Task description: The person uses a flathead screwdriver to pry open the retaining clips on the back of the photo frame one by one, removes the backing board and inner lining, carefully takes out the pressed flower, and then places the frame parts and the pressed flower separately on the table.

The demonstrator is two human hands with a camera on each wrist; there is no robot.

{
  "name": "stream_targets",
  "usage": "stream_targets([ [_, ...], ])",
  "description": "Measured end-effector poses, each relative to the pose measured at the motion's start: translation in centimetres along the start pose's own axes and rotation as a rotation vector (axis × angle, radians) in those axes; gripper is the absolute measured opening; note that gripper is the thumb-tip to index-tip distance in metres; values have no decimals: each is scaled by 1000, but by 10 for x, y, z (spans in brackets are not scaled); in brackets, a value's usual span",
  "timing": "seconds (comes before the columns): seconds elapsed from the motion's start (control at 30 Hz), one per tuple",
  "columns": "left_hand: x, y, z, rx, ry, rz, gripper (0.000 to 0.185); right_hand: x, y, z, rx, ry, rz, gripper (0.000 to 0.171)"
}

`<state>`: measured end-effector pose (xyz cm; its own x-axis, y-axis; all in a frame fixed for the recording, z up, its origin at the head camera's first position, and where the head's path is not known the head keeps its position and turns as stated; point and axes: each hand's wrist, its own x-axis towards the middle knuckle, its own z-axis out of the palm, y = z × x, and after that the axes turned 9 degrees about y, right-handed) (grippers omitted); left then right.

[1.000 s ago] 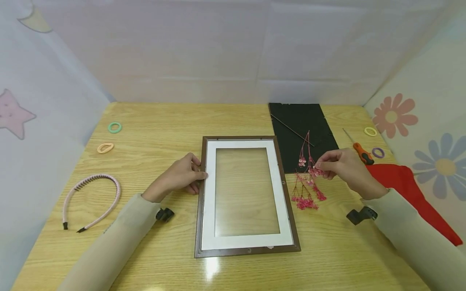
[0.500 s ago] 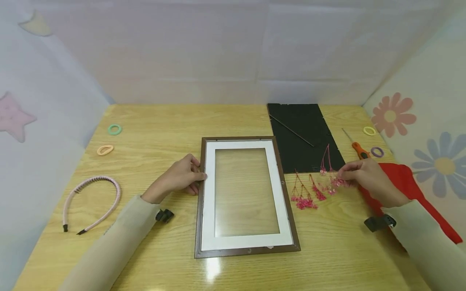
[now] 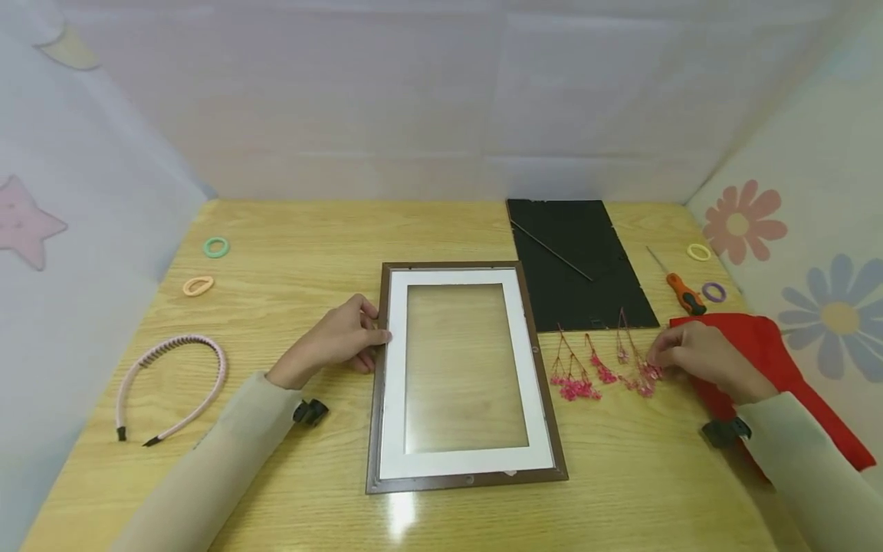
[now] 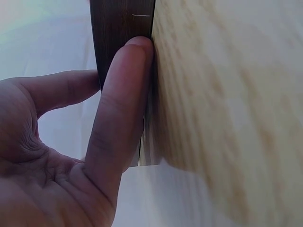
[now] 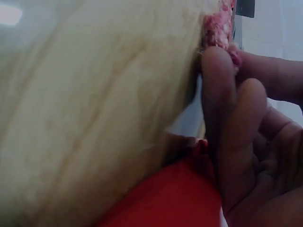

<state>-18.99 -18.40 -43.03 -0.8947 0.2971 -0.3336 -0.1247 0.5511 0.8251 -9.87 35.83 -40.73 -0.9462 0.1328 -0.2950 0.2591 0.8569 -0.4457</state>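
A brown picture frame (image 3: 414, 484) with a white mat (image 3: 455, 462) lies in the middle of the wooden table. My left hand (image 3: 341, 337) grips its left edge, thumb on top; in the left wrist view, fingers (image 4: 118, 104) press along the frame's dark side (image 4: 120, 33). Right of the frame, my right hand (image 3: 704, 356) pinches the blossom end of a pink dried flower sprig (image 3: 645, 376) low over the table. Its blossoms (image 5: 218, 30) show at the fingertips in the right wrist view. Two other pink sprigs, one bigger (image 3: 576, 383) and one small (image 3: 602, 368), lie beside it.
Behind the sprigs lies a black backing board (image 3: 572, 291) with a thin rod (image 3: 552, 249) across it. An orange screwdriver (image 3: 684, 291), a red cloth (image 3: 759, 345) and yellow (image 3: 699, 251) and purple hair ties (image 3: 713, 291) lie right. A pink headband (image 3: 221, 368) lies left.
My right hand has carried its sprig rightward and toward me, away from the other sprigs and off the black board, lowering it to the table. The left hand stays on the frame.
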Motion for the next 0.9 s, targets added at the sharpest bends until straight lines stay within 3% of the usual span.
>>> stream_targets([
  [0.17, -4, -2, 1, -17, 0, -9, 58, -6, -11, 4, -137, 28, -109, 8],
  [0.3, -15, -8, 5, -46, -9, 3, 61, -11, -18, 6, -219, 77, -189, 6],
  [0.6, -61, -19, 15, -149, -2, 8, 60, -14, -23, 9, -322, 126, -184, 9],
  [0.7, -71, -19, 20, -168, 14, -4, 62, -20, -30, 7, -341, 188, -204, 12],
  [0.77, -75, -19, 22, -183, 16, -9, 63, -28, -44, 9, -323, 273, -262, 11],
  [0.9, -78, -19, 26, -200, 22, -25, 66, -48, -94, 30, -243, 459, -499, 10],
])
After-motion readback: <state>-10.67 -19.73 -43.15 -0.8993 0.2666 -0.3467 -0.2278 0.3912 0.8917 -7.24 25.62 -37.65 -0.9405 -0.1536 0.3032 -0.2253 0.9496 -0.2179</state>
